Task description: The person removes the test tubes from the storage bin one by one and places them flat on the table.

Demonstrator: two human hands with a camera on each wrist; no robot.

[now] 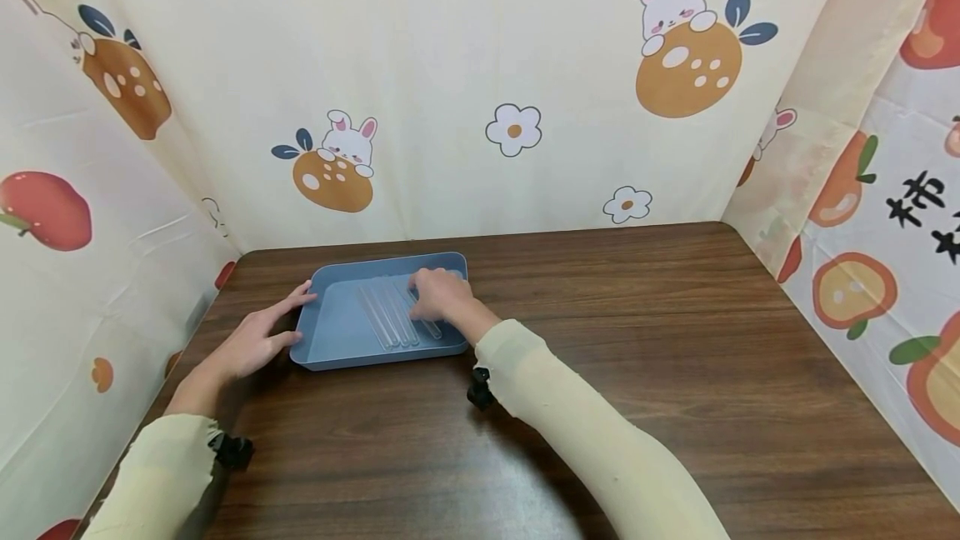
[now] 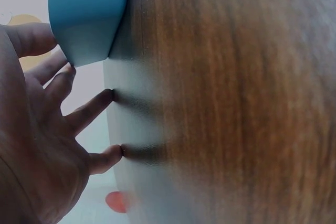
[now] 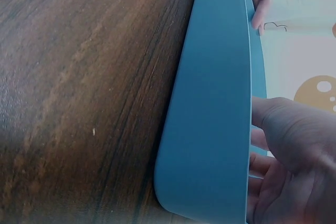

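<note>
A light blue rectangular tray (image 1: 333, 332) lies on the wooden table. Several thin, clear straw-like sticks (image 1: 384, 317) lie side by side in it, slanting the same way. My left hand (image 1: 255, 342) is at the tray's left end, thumb and fingers spread, fingertips at its rim. In the left wrist view, the thumb and nearest fingers meet the tray's corner while two other fingers extend over the table. My right hand (image 1: 441, 294) reaches over the right wall, fingers bent down above the rightmost stick (image 1: 431, 327); whether it pinches that stick I cannot tell.
The brown wooden table (image 1: 600, 340) extends right of the tray and in front of it. Behind it hangs a cream cloth (image 1: 442, 48) printed with rabbits, oranges and flowers. More printed cloth closes off the left and right sides.
</note>
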